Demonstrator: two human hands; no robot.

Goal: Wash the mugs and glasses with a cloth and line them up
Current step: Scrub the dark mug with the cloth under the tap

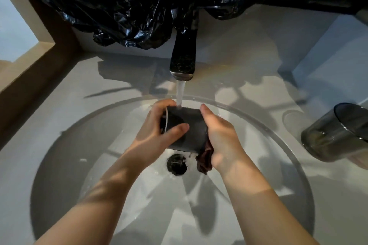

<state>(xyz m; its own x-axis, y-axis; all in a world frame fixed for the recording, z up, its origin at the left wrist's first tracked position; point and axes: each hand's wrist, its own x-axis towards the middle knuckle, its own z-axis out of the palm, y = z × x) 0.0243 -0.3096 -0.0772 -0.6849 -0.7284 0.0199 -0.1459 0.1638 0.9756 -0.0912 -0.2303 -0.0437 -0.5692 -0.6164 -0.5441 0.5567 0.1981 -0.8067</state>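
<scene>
A dark grey glass (190, 129) lies on its side over the round white sink (79, 165), right under the running water from the dark tap (183, 59). My left hand (159, 135) grips its open rim end, thumb across the front. My right hand (221, 137) wraps its base end and presses a dark reddish cloth (204, 160) against it; the cloth hangs below my palm. A second smoky grey glass (336, 135) stands on the counter at the right, apart from both hands.
Crumpled black plastic sheeting (159, 2) hangs over the wall behind the tap. The dark drain (176, 164) sits below the held glass. A wooden ledge (39, 61) borders the counter at the left, and a pale block (334, 49) stands at the back right.
</scene>
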